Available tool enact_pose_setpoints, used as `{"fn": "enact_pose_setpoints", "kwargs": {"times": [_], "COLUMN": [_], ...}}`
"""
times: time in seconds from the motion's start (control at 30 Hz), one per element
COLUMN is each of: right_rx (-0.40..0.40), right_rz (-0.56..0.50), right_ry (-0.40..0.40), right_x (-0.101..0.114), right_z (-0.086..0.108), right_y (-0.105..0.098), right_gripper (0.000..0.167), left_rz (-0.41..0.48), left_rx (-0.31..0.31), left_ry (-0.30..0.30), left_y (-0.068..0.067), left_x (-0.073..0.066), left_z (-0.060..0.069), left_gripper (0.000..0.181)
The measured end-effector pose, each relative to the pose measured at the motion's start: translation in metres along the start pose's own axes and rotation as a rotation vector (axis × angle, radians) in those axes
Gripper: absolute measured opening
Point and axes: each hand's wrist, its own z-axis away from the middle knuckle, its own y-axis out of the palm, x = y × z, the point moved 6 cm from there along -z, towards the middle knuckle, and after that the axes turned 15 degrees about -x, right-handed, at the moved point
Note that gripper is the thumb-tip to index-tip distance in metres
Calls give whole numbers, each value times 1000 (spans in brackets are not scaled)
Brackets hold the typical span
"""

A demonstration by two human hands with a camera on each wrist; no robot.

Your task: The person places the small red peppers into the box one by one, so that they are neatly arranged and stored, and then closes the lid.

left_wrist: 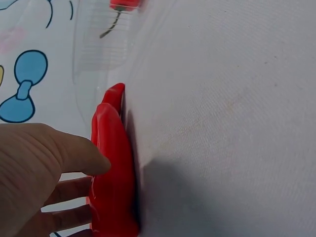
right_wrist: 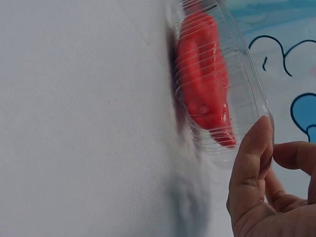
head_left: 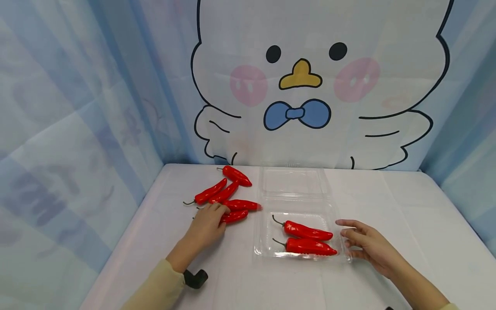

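Observation:
My left hand (head_left: 207, 224) is over the nearest of the loose red chili peppers (head_left: 235, 216) on the left. In the left wrist view its thumb lies on one side of that pepper (left_wrist: 114, 173), with the other fingers on the far side, partly hidden. Two more chili peppers, an upper one (head_left: 308, 231) and a lower one (head_left: 310, 246), lie side by side in a clear plastic clamshell box (head_left: 267, 245). My right hand (head_left: 366, 245) holds the box's right edge, thumb and fingers at the rim (right_wrist: 264, 106).
Several other chili peppers (head_left: 237, 175) lie loosely grouped left of the box. Its lid (head_left: 292, 183) is folded back towards the printed curtain (head_left: 294, 142). A white cloth (head_left: 387, 206) covers the table. A dark object (head_left: 195, 279) shows by the left sleeve.

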Motion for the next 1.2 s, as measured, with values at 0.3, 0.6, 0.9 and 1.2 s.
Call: {"fn": "enact_pose_setpoints", "kwargs": {"times": [0.3, 0.6, 0.9, 1.2], "right_rx": [2, -3, 4, 4], "right_rz": [8, 8, 13, 20], "right_ry": [-10, -5, 0, 5], "right_x": [1, 1, 1, 2], "right_z": [0, 0, 0, 0], "right_y": [0, 0, 0, 0], "right_gripper": [59, 59, 59, 58], "left_rz": [-24, -4, -25, -33], "left_rx": [-8, 7, -3, 4], "left_ry": [-10, -14, 13, 9], "left_y": [2, 6, 8, 8], "left_x": [2, 0, -2, -3], "left_z": [0, 1, 2, 1], "left_gripper": [51, 52, 49, 51]}}
